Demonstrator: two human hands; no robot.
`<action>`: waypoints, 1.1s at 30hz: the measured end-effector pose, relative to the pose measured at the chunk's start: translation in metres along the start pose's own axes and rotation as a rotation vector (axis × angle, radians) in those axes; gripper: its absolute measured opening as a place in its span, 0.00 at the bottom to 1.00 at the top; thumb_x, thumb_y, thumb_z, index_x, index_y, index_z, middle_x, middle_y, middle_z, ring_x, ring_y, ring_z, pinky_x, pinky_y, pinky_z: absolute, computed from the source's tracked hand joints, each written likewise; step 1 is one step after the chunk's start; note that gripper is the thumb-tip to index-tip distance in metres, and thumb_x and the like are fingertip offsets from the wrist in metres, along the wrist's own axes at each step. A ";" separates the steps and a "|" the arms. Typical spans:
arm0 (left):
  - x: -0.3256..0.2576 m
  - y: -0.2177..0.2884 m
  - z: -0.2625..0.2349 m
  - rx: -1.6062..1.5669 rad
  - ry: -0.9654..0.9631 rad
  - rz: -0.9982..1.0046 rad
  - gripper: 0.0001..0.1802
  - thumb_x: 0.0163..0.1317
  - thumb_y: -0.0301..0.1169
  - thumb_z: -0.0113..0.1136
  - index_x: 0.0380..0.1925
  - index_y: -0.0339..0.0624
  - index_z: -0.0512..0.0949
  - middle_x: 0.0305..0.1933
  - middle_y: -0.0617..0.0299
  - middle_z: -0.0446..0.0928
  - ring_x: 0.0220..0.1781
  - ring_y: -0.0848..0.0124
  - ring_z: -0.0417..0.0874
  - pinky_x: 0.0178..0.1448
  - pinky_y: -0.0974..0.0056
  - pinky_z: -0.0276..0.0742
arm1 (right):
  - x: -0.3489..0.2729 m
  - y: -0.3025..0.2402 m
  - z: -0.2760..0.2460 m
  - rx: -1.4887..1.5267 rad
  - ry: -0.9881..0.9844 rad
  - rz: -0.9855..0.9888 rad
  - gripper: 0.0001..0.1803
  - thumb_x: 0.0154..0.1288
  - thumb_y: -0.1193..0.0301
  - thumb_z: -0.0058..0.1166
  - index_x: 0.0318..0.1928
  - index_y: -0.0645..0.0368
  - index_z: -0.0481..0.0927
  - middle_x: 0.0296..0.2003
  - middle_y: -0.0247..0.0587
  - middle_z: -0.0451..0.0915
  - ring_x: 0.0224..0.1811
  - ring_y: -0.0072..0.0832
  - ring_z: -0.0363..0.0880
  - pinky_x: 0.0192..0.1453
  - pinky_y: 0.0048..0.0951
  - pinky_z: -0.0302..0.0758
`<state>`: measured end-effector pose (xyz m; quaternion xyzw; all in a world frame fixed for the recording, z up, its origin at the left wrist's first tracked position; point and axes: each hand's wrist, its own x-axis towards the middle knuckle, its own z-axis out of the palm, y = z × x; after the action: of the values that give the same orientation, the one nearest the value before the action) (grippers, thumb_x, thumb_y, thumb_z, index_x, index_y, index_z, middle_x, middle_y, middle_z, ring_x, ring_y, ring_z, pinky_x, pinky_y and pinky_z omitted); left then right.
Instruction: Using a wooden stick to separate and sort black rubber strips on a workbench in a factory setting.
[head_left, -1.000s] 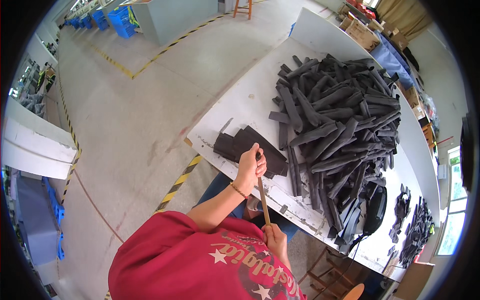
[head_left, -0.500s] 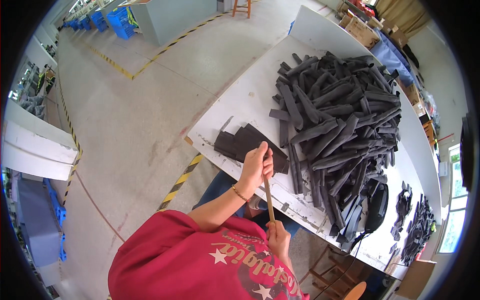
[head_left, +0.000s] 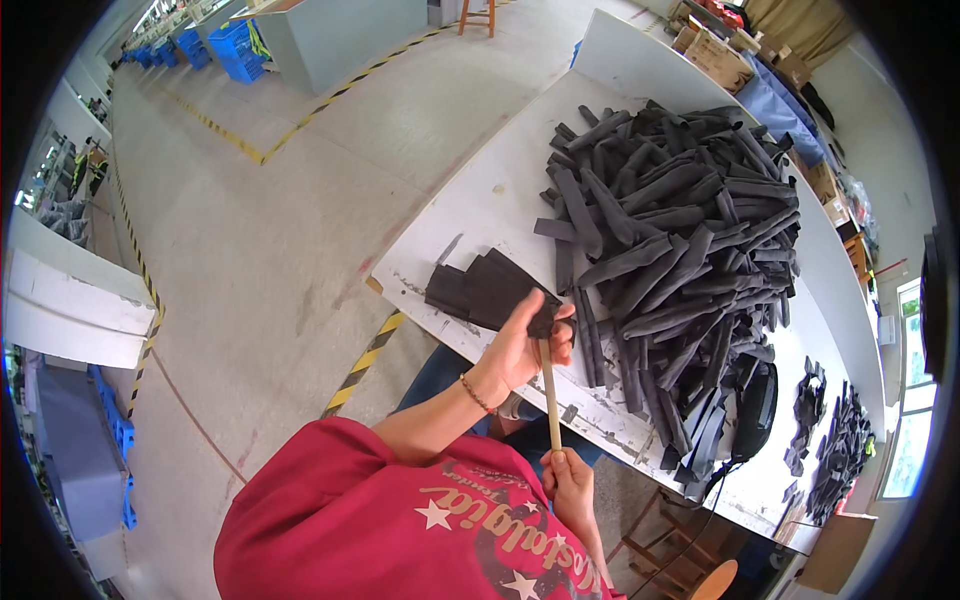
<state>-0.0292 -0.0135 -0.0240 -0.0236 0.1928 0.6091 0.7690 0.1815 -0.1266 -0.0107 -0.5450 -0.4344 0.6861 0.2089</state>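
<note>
My left hand (head_left: 516, 350) is curled round a short black fabric piece (head_left: 543, 322) at the upper end of a thin wooden stick (head_left: 551, 395). Whether the stick runs inside that fabric is hidden by the fingers. Lower down, close to my body, my right hand (head_left: 567, 482) grips the stick's other end. The stick stands nearly upright in the picture, in front of the table's near edge. Just beyond my left hand, a stack of flat black fabric strips (head_left: 480, 287) lies overlapped on the white table (head_left: 505, 205).
A big heap of dark grey fabric tubes (head_left: 680, 220) covers the table's middle. Beside it lies a black pouch-like object (head_left: 755, 412) with a cable. Smaller black pieces (head_left: 838, 455) lie farther right. A raised white panel (head_left: 650, 60) borders the far side. A wooden stool (head_left: 712, 580) stands below.
My left hand has opened from a tight fist on the stick into a looser curl, showing black fabric at the stick's top. Both hands have shifted slightly right and down.
</note>
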 end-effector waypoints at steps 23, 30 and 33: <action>0.009 0.014 -0.030 0.157 -0.036 0.126 0.18 0.65 0.42 0.57 0.47 0.42 0.72 0.40 0.49 0.78 0.42 0.55 0.83 0.48 0.53 0.81 | 0.002 -0.013 -0.007 -0.525 0.188 -0.262 0.11 0.72 0.70 0.44 0.35 0.62 0.77 0.13 0.34 0.69 0.15 0.21 0.69 0.21 0.26 0.65; 0.000 0.038 -0.025 1.767 -0.047 1.108 0.08 0.51 0.25 0.67 0.31 0.41 0.79 0.34 0.60 0.78 0.40 0.63 0.78 0.45 0.64 0.75 | 0.011 0.004 -0.009 -0.711 0.275 -0.496 0.10 0.71 0.72 0.45 0.34 0.63 0.76 0.13 0.42 0.69 0.14 0.27 0.71 0.20 0.31 0.65; -0.001 0.032 -0.028 1.606 -0.026 0.888 0.08 0.50 0.24 0.66 0.32 0.40 0.78 0.34 0.59 0.78 0.38 0.62 0.78 0.43 0.62 0.76 | 0.008 -0.002 -0.008 -0.731 0.264 -0.448 0.06 0.68 0.73 0.48 0.36 0.62 0.77 0.20 0.53 0.75 0.22 0.47 0.78 0.25 0.40 0.70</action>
<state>-0.0670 -0.0142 -0.0435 0.6008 0.5409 0.5320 0.2518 0.1856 -0.1165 -0.0137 -0.5583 -0.7252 0.3499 0.1998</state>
